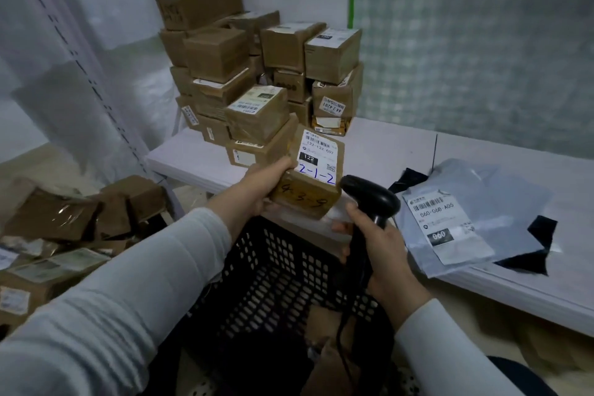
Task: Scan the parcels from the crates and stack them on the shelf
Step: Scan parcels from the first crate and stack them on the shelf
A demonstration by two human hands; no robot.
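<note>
Parcel [310, 175] gripped by left hand [260, 185]; right hand [382, 254] grips scanner [369, 199].

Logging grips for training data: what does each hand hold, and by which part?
Left hand grips the brown parcel by its left end; right hand grips the black scanner by its handle.

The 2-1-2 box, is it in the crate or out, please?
Out: the left hand grips the box above the crate; the right hand holds the scanner.

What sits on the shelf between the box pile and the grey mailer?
Bare white shelf, per the head view, save a black corner poking from under the grey mailer.
</note>
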